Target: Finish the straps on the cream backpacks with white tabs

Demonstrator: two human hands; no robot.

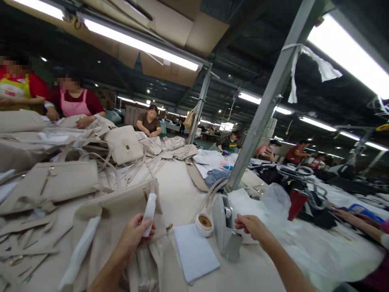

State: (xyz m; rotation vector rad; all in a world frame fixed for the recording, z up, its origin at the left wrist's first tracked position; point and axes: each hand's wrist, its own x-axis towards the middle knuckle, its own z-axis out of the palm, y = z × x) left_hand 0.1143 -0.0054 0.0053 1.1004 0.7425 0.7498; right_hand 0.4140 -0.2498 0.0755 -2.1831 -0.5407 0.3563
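Observation:
My left hand (135,233) is closed on a white strip of paper-like wrapping (150,211), which stands up out of the grip. Behind and under that hand lies an open beige handbag (121,207); another white wrapped strip (82,247) rests at its left side. My right hand (249,227) is beside a pale tape dispenser (219,219), fingers pinched together. Whatever lies between those fingertips is too small to make out. Between my hands are a round white tub (204,225) with brown contents and a pale blue-white pad of paper (196,253).
Beige handbags (67,180) and straps are piled on the left. A slanted metal post (261,101) rises behind the dispenser. Clear plastic (276,198), a red item (298,202) and black bags lie to the right. Another person's hands (354,219) are at the right edge; co-workers sit beyond.

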